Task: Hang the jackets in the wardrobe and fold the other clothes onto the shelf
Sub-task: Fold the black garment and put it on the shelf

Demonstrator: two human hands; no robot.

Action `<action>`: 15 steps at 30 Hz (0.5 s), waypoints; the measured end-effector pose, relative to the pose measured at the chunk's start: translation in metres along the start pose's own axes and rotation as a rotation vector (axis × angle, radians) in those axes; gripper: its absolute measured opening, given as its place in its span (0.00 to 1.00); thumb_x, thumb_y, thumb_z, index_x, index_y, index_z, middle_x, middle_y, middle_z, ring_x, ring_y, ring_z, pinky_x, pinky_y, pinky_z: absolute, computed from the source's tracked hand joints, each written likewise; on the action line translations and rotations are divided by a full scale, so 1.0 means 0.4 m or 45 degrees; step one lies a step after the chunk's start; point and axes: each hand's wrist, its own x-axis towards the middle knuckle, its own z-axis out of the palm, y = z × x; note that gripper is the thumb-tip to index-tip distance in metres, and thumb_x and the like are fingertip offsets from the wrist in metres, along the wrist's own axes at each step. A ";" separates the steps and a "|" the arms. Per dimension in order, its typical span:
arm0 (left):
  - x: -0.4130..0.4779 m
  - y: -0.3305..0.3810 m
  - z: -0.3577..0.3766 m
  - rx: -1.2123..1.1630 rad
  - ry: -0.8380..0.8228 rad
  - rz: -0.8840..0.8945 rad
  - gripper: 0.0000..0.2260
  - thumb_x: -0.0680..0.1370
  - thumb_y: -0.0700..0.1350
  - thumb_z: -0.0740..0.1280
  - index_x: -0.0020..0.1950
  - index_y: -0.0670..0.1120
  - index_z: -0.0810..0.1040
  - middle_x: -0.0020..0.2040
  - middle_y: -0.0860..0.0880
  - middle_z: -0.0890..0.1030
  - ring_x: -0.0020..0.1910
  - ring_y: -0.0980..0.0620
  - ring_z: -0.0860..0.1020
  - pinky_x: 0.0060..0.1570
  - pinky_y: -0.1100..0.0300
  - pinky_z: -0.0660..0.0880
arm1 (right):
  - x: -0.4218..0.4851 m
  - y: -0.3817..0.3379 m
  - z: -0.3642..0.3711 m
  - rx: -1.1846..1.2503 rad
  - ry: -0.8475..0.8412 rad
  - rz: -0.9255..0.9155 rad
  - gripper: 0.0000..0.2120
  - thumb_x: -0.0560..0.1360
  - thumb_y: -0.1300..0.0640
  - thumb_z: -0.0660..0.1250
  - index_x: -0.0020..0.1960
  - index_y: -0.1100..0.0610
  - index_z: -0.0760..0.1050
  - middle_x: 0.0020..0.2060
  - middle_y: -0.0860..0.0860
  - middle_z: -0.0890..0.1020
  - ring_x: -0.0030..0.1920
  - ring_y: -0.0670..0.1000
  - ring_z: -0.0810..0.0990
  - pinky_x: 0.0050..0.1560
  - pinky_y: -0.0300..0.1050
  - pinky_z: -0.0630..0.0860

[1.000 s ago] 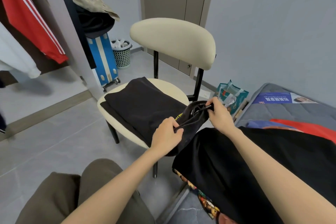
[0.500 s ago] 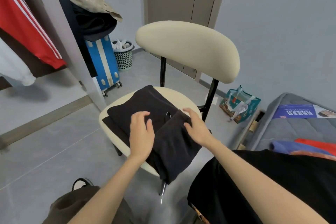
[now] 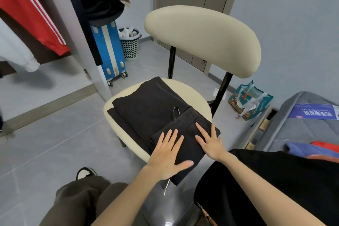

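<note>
Your left hand (image 3: pixel 167 156) lies flat, grip released, fingers straight, pressing the near end of the small folded black garment (image 3: pixel 189 130). Your right hand (image 3: pixel 210 143) is just beside it, grip also released, fingers spread on the same cloth. That garment rests on a larger folded black garment (image 3: pixel 146 104) on the cream chair (image 3: pixel 194 93), its near end overhanging the seat. At left, a red jacket (image 3: pixel 31 14) hangs in the wardrobe (image 3: pixel 78 49).

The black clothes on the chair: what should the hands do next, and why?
Probably fold the hanging end up: the left hand and right hand lie flat on the black garment, whose near end droops over the edge of the chair.
</note>
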 end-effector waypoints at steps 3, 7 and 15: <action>-0.046 -0.018 0.004 -0.015 -0.094 0.187 0.51 0.65 0.76 0.60 0.76 0.59 0.33 0.74 0.44 0.27 0.73 0.46 0.26 0.68 0.54 0.24 | -0.020 -0.010 0.011 0.507 0.161 0.014 0.23 0.81 0.48 0.59 0.75 0.41 0.59 0.75 0.54 0.45 0.75 0.59 0.57 0.75 0.55 0.59; -0.066 -0.017 0.021 0.277 -0.042 0.183 0.56 0.70 0.61 0.72 0.71 0.61 0.23 0.75 0.40 0.29 0.71 0.40 0.26 0.67 0.51 0.25 | -0.028 -0.033 0.012 0.709 0.237 0.119 0.25 0.79 0.50 0.64 0.73 0.41 0.61 0.73 0.54 0.53 0.73 0.58 0.60 0.72 0.52 0.63; -0.071 -0.010 0.004 0.209 0.004 0.082 0.30 0.83 0.53 0.56 0.75 0.62 0.38 0.79 0.41 0.44 0.77 0.39 0.40 0.71 0.53 0.33 | -0.056 -0.020 -0.026 1.019 0.205 0.263 0.25 0.78 0.60 0.66 0.73 0.51 0.64 0.63 0.55 0.72 0.43 0.50 0.76 0.34 0.39 0.76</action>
